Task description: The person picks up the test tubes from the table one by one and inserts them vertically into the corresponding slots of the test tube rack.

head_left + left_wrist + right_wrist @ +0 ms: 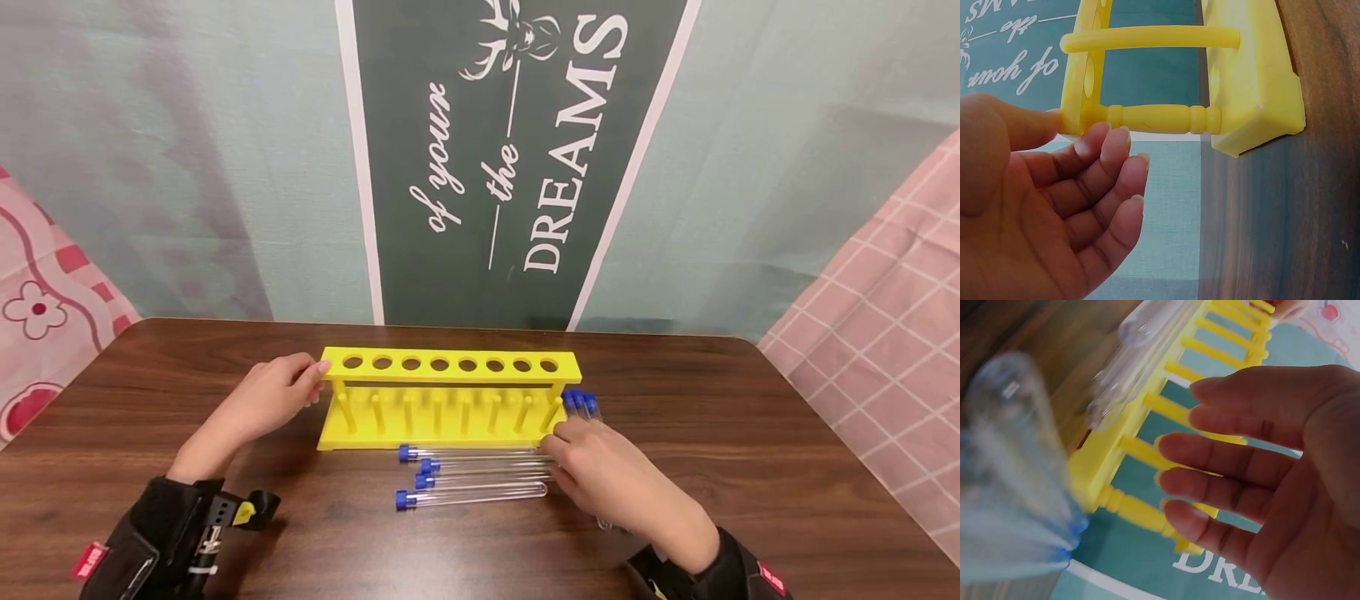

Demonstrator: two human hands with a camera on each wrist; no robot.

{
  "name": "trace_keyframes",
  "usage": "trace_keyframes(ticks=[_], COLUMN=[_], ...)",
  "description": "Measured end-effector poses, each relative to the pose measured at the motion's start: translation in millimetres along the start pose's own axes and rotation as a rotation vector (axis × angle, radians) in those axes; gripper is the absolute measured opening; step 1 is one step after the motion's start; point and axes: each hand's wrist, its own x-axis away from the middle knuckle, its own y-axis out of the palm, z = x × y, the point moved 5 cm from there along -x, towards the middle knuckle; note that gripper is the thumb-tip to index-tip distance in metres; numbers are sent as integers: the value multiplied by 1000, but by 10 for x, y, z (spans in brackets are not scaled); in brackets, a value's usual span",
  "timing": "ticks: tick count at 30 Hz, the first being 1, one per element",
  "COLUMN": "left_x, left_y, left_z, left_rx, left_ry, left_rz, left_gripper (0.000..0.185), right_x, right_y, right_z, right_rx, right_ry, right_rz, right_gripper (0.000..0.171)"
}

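Observation:
A yellow test-tube rack (450, 364) with several empty holes stands mid-table. My left hand (277, 392) is at its left end; the thumb lies on the top plate and the index fingertip below it, a light pinch, as the left wrist view shows on the rack (1254, 75) and left hand (1054, 206). Several clear tubes with blue caps (480, 493) lie in front of the rack. My right hand (600, 467) hovers over their round ends by the rack's right end, fingers straight and holding nothing (1272, 475). More blue-capped tubes (581, 403) lie partly under that hand, blurred in the right wrist view (1010, 475).
The dark wooden table (750, 433) reaches to a hanging backdrop with a green banner (517, 167). Pink checked cloth (885, 317) hangs at the right, pink patterned cloth (45, 300) at the left. Black straps sit on both wrists.

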Motion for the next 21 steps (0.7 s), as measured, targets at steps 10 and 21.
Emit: trace_keyframes(ticks=[10,21], left_x=[5,0], left_y=[-5,-8], left_z=[0,-2], left_rx=[1,1], left_ry=[-5,-6], left_rz=[4,7], left_gripper=[31,30], right_x=[-187,-414], right_y=[17,55], right_z=[-212,-489], right_rx=[4,-27], right_ry=[-29,-84], right_rz=[-41,-150], right_gripper=[17,6])
